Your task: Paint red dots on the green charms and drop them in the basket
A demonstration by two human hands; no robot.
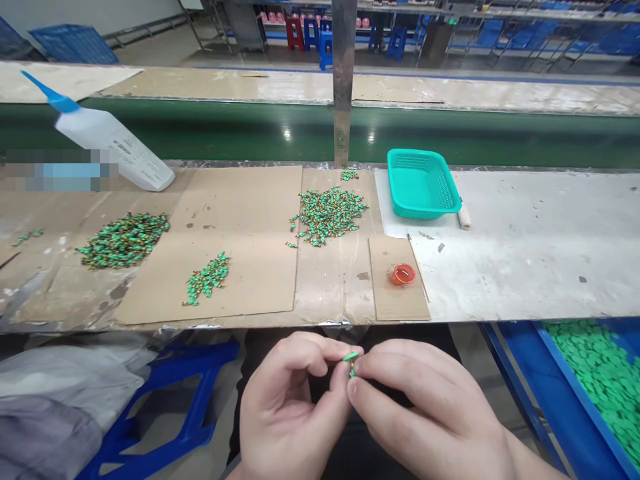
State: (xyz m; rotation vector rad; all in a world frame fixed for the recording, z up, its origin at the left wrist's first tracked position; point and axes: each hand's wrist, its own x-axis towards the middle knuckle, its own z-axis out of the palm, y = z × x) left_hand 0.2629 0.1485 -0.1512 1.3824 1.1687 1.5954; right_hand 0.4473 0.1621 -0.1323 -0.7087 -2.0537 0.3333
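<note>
In front of the table edge, my left hand (300,400) pinches a thin green disc (351,357) between thumb and forefinger. My right hand (425,400) has thumb and fingers closed on a small green-and-gold piece (353,369) just beneath the disc. The two pieces seem to meet, but my fingertips hide the contact. On the table beyond my hands, a small heap of green-and-gold pieces (207,279) lies on a cardboard sheet (255,240). A larger heap (330,215) lies to its right and another heap (125,241) to its left.
A small red cup (403,274) of liquid stands on a cardboard piece (400,303), beside a thin stick. Behind it sits a turquoise basket (424,187). A white bottle (115,147) leans at left. Green discs fill a blue tray (575,393) at lower right; a blue stool (185,413) stands lower left.
</note>
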